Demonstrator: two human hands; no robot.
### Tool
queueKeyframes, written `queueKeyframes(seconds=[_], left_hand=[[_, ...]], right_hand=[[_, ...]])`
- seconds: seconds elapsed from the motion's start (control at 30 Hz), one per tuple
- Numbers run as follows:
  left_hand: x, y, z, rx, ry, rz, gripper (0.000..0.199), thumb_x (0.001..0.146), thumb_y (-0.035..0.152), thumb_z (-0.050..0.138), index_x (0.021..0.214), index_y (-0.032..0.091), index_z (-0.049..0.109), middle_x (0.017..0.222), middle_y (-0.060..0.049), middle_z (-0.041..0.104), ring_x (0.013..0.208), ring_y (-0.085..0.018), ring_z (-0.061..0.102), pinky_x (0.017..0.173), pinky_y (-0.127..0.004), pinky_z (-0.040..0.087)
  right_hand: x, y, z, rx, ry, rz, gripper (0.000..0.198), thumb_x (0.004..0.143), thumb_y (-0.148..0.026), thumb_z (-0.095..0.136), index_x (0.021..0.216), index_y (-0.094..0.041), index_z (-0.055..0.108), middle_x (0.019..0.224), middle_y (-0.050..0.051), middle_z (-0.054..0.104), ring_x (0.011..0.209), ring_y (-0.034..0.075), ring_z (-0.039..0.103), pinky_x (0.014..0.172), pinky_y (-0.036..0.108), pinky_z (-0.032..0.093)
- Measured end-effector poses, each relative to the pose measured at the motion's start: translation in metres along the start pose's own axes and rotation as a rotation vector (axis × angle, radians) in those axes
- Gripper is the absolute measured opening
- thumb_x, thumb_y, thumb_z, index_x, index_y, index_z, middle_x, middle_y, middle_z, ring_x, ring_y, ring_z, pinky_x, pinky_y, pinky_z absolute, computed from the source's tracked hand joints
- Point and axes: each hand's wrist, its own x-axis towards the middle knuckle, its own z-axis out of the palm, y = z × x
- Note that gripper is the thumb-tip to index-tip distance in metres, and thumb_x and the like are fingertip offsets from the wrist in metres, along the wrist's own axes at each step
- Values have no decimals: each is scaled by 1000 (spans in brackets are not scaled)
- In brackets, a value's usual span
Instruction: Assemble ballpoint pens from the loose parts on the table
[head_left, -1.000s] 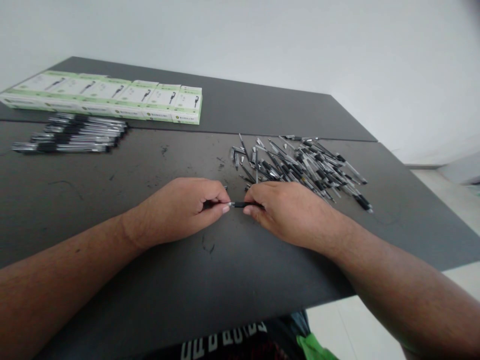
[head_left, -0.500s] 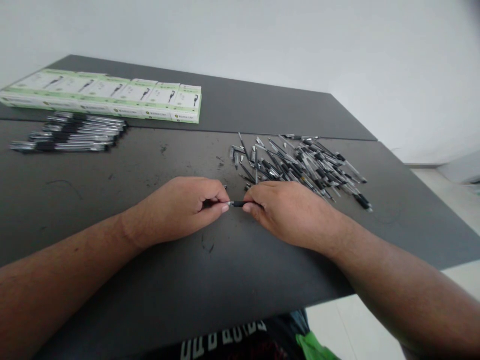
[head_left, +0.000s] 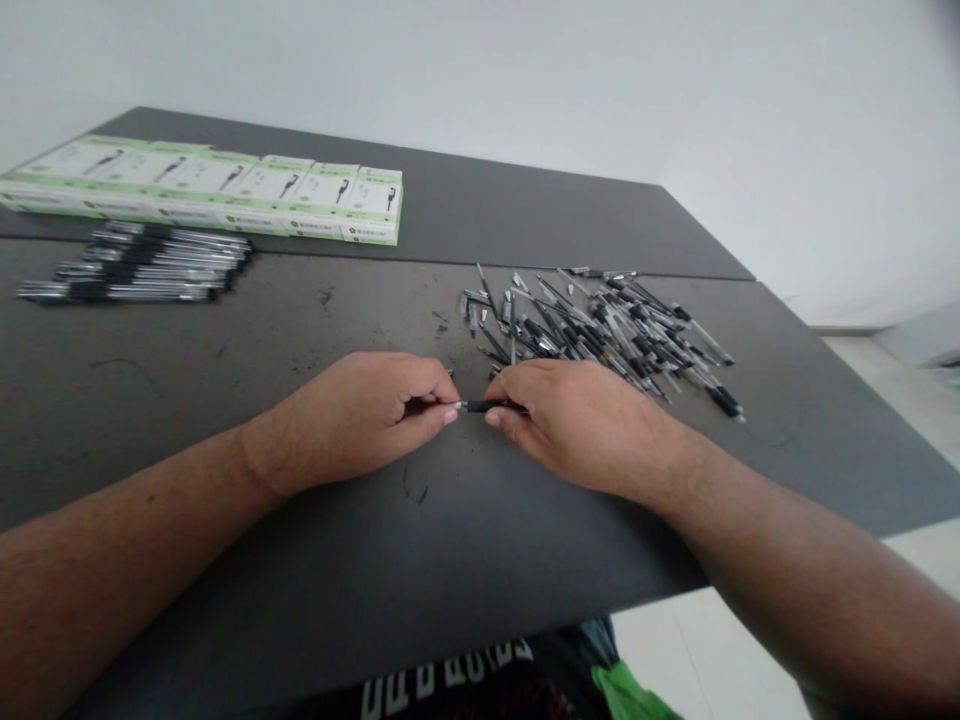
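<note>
Between my two hands runs a pen point(head_left: 475, 407) with a black grip, held level just above the table. My left hand point(head_left: 375, 405) is closed, pinching the pen's pale tip end between thumb and fingers. Closed on the black grip side is my right hand point(head_left: 577, 415), whose fingers hide the rest of the pen. Just beyond my right hand spreads a loose heap of pen parts point(head_left: 600, 325): clear barrels, black grips, caps and refills.
Several pens point(head_left: 142, 265) lie side by side in a bundle at the left. Behind them, a row of white and green boxes point(head_left: 225, 190) stands on the far table section. Dark specks and scraps mark the grey table point(head_left: 337, 570). A wall rises behind.
</note>
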Motion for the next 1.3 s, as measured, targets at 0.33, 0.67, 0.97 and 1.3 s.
queueKeyframes(seconds=[0.33, 0.67, 0.97, 1.3], left_hand=[[0, 1, -1, -8, -12, -25, 27, 106, 45, 60, 101, 27, 80, 92, -4, 84, 86, -24, 77, 79, -36, 50], [-1, 0, -1, 8, -8, -13, 26, 108, 44, 61, 102, 27, 80, 92, -4, 85, 87, -24, 78, 78, -35, 50], [0, 1, -1, 4, -26, -27, 27, 107, 45, 60, 102, 27, 80, 92, -4, 83, 87, -24, 77, 79, -35, 49], [0, -1, -1, 4, -1, -1, 26, 107, 44, 61, 101, 27, 80, 90, -3, 85, 85, -23, 78, 76, -36, 49]], right_hand=[[0, -1, -1, -14, -13, 2, 25, 122, -32, 62, 124, -20, 84, 115, 11, 89, 109, 29, 82, 92, 38, 52], [0, -2, -2, -45, -20, 8, 23, 121, -33, 65, 121, -20, 84, 114, 10, 89, 108, 28, 82, 90, 37, 52], [0, 0, -1, -11, 12, 16, 19, 117, -34, 72, 126, -20, 81, 116, 10, 89, 109, 30, 83, 89, 38, 52], [-1, -1, -2, -7, 15, 12, 19, 115, -34, 75, 128, -21, 81, 120, 10, 90, 112, 29, 82, 92, 37, 53]])
